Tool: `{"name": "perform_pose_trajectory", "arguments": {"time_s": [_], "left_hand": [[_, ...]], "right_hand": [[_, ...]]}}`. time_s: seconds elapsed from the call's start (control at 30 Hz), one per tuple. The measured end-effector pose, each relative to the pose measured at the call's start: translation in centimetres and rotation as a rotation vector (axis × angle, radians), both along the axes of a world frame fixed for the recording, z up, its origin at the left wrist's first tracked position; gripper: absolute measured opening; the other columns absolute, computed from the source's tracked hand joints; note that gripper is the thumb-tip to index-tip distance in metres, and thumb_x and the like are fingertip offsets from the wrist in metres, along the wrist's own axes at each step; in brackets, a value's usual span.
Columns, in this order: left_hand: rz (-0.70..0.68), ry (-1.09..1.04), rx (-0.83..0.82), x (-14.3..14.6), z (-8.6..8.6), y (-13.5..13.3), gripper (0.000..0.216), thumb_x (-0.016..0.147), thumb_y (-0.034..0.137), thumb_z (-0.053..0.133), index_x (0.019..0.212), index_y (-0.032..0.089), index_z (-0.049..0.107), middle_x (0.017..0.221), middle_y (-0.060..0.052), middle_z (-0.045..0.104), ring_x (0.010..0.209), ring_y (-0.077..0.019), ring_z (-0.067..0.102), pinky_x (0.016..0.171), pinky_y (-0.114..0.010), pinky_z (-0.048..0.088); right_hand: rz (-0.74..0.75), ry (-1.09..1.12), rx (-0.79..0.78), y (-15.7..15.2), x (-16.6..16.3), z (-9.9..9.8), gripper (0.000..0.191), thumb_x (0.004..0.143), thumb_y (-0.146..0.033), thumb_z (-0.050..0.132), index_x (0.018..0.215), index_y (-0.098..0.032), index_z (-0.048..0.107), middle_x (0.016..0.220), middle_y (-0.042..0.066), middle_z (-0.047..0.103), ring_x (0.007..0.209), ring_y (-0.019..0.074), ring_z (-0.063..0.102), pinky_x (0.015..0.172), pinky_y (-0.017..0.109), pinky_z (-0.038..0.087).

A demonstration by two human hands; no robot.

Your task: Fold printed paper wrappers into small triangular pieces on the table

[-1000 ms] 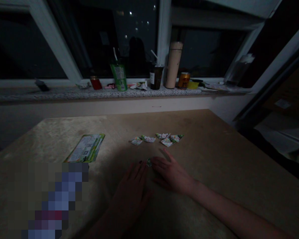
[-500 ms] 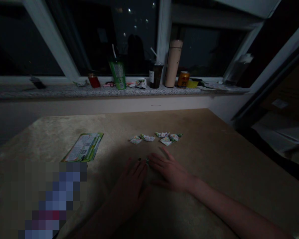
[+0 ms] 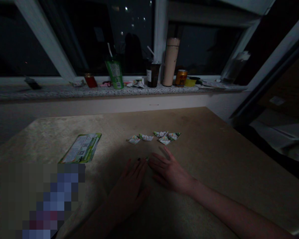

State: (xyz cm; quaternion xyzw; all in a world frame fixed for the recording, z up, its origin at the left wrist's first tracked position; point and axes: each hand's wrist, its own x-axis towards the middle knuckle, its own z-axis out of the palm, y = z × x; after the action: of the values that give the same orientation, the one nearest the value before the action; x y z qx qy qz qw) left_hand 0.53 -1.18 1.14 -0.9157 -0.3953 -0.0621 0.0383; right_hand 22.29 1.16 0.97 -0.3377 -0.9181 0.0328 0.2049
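Observation:
My left hand (image 3: pixel 133 181) lies low over the table with its fingers stretched forward. At its fingertips a small green-and-white bit of folded paper (image 3: pixel 147 159) shows, mostly covered by the fingers. My right hand (image 3: pixel 170 171) is on the other side of that paper, fingers extended and its index finger raised apart; whether it touches the paper I cannot tell. Beyond the hands lie several small folded printed papers, among them a left one (image 3: pixel 134 139), a middle one (image 3: pixel 146 137) and a front right one (image 3: pixel 164 140).
A flat green-and-white printed packet (image 3: pixel 81 148) lies left on the table (image 3: pixel 201 142). A blurred-out patch covers the lower left. Along the windowsill (image 3: pixel 134 93) stand a green cup (image 3: pixel 114 74), a dark drink cup (image 3: pixel 152 76), a tall pink flask (image 3: pixel 171 63) and an orange can (image 3: pixel 181 78).
My right hand's fingers have lifted a little and spread. The left hand stays nearly in place. The whole view has shifted slightly.

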Motion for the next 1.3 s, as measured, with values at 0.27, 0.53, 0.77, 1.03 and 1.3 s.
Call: {"name": "perform_pose_trajectory", "arguments": {"time_s": [0.27, 0.53, 0.77, 1.03, 1.3], "left_hand": [[0.081, 0.019, 0.050, 1.3, -0.5, -0.4, 0.061, 0.089, 0.047, 0.040, 0.137, 0.010, 0.037, 0.145, -0.015, 0.035, 0.134, -0.0292, 0.028, 0.110, -0.049, 0.017], [0.165, 0.018, 0.094, 2.2, -0.8, -1.0, 0.061, 0.086, 0.050, 0.044, 0.132, 0.010, 0.045, 0.139, -0.017, 0.044, 0.130, -0.0331, 0.035, 0.107, -0.051, 0.023], [0.241, -0.010, 0.100, 2.6, -1.4, -1.4, 0.064, 0.086, 0.052, 0.043, 0.130, 0.005, 0.046, 0.136, -0.020, 0.045, 0.128, -0.0340, 0.038, 0.104, -0.051, 0.028], [0.235, -0.042, 0.115, 2.2, -1.6, -1.5, 0.066, 0.086, 0.052, 0.042, 0.131, 0.004, 0.044, 0.136, -0.021, 0.045, 0.129, -0.0337, 0.036, 0.107, -0.050, 0.025], [0.226, 0.107, 0.103, 2.3, -0.7, -1.1, 0.086, 0.078, 0.067, 0.043, 0.125, -0.005, 0.050, 0.135, -0.029, 0.041, 0.128, -0.0396, 0.036, 0.106, -0.055, 0.022]], "right_hand": [[-0.032, 0.048, -0.012, -0.3, -0.1, -0.3, 0.039, 0.090, -0.031, 0.049, 0.127, -0.019, 0.050, 0.124, 0.006, 0.059, 0.126, 0.0214, 0.043, 0.114, 0.052, 0.002], [-0.086, 0.066, 0.064, -0.5, -0.3, -0.7, 0.029, 0.091, -0.023, 0.046, 0.116, -0.017, 0.058, 0.114, 0.006, 0.066, 0.122, 0.0204, 0.048, 0.114, 0.052, 0.004], [-0.132, 0.056, 0.090, -0.7, -0.2, -0.6, 0.026, 0.090, -0.022, 0.047, 0.113, -0.019, 0.060, 0.116, 0.005, 0.064, 0.121, 0.0238, 0.048, 0.112, 0.055, 0.011], [-0.186, 0.039, 0.123, -0.5, 0.0, -0.4, 0.020, 0.089, -0.015, 0.048, 0.102, -0.019, 0.063, 0.100, 0.007, 0.065, 0.109, 0.0212, 0.053, 0.110, 0.053, 0.019], [-0.195, 0.038, 0.112, -0.3, -0.1, -0.8, 0.019, 0.089, -0.017, 0.046, 0.097, -0.019, 0.062, 0.093, 0.005, 0.062, 0.103, 0.0189, 0.054, 0.111, 0.050, 0.017]]}}
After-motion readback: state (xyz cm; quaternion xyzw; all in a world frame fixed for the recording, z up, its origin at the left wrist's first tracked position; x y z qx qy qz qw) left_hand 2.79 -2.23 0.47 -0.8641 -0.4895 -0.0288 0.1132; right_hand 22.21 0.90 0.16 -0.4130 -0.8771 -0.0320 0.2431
